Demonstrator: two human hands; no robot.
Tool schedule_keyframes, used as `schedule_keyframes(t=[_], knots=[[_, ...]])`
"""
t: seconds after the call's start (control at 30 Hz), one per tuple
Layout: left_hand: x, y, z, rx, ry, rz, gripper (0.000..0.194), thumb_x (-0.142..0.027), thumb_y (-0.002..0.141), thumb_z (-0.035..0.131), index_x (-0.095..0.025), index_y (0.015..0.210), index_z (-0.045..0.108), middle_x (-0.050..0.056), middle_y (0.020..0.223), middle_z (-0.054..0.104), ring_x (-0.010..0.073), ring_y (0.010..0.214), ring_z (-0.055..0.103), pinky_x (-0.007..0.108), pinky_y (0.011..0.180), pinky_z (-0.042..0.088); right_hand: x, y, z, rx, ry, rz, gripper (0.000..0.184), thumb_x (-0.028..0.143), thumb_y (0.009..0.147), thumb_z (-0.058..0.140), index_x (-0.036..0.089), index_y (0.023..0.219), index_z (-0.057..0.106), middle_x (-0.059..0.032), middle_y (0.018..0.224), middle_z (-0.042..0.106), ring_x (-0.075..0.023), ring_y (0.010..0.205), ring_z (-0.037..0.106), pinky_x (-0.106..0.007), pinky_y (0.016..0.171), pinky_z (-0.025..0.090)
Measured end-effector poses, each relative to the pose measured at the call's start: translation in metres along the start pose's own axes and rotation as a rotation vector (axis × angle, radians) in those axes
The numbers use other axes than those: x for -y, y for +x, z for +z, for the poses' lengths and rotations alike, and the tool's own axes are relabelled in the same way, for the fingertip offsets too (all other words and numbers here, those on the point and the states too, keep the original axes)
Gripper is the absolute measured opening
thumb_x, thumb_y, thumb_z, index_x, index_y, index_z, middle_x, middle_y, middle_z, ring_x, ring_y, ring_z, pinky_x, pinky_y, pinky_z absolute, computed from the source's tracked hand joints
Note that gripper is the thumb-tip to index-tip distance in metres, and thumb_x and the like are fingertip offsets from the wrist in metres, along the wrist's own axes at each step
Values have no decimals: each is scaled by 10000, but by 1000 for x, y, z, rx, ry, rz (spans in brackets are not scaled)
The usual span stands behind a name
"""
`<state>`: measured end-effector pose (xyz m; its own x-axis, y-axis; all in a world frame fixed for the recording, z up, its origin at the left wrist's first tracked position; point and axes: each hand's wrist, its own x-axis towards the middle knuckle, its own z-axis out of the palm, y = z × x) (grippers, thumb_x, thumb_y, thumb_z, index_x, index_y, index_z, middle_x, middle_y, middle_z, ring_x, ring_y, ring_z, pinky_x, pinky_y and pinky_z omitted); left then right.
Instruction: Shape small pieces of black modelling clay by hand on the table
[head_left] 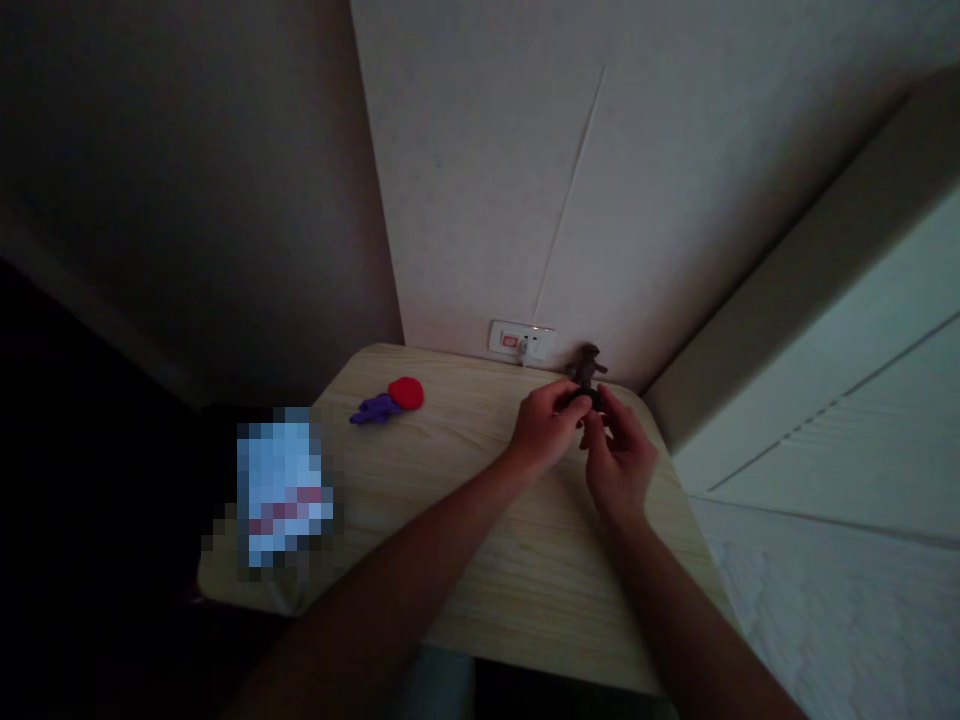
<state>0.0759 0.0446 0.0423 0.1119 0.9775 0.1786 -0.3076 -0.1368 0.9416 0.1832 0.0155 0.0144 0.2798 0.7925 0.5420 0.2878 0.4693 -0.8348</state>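
Over the far right part of the wooden table, my left hand [549, 425] and my right hand [619, 455] meet with bent fingers around a small black piece [586, 397]. Both hands grip it, and fingers cover much of its outline. Directly above it rises a small dark brown figure [589, 364] with a head and an arm sticking out. Whether the figure is joined to the black piece or stands behind it, I cannot tell. Farther left on the table lie a purple figure [377, 408] and a flat red disc [406, 393], touching each other.
The light wooden table [450, 500] stands against the wall. A wall socket [522, 341] holds a plug, with a thin cable running up. At the left edge is a lit, pixelated screen-like object [285, 485]. A pale cabinet [817, 370] borders the right side.
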Motion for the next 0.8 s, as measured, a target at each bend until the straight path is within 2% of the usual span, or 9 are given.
schedule_keyframes(t=[0.13,0.27,0.4,0.6,0.67,0.8], knots=[[1,-10,-25,-8,-88,-28,183,-325,755,712,-156,691,680,-5,615,571,108,573,482,258,548,363,0,-7,3,156,-53,-73,354,348,953,649,244,1287,707,-81,1021,704,-170,774,655,-294,598,562],[4,-18,-40,-9,-124,-64,169,-308,736,734,-143,705,727,17,648,620,116,608,517,261,583,394,-2,-12,6,184,-82,-80,352,335,941,672,233,1277,706,-70,990,725,-159,743,660,-306,631,584],[10,-17,-48,50,-150,-113,190,-328,717,776,-139,730,760,38,681,667,132,631,559,270,608,420,-1,-15,5,211,-86,-81,330,304,944,668,229,1263,706,-72,1013,724,-147,725,658,-293,615,571],[20,-15,-55,113,-186,-124,225,-347,714,830,-141,804,807,42,726,708,136,673,599,268,659,443,1,-13,2,244,-96,-165,284,264,966,630,239,1238,707,-62,941,710,-161,778,674,-305,672,594],[20,-15,-56,130,-195,-125,244,-351,726,834,-145,856,819,48,756,724,147,699,621,275,684,457,-1,-13,1,251,-101,-187,306,238,960,634,251,1259,698,-63,962,717,-167,801,687,-324,715,610],[17,-18,-56,143,-168,-100,210,-347,764,820,-147,827,818,46,736,724,153,703,632,277,694,473,1,-14,-3,247,-85,-212,359,197,941,657,269,1293,682,-66,988,722,-173,811,693,-338,736,616]])
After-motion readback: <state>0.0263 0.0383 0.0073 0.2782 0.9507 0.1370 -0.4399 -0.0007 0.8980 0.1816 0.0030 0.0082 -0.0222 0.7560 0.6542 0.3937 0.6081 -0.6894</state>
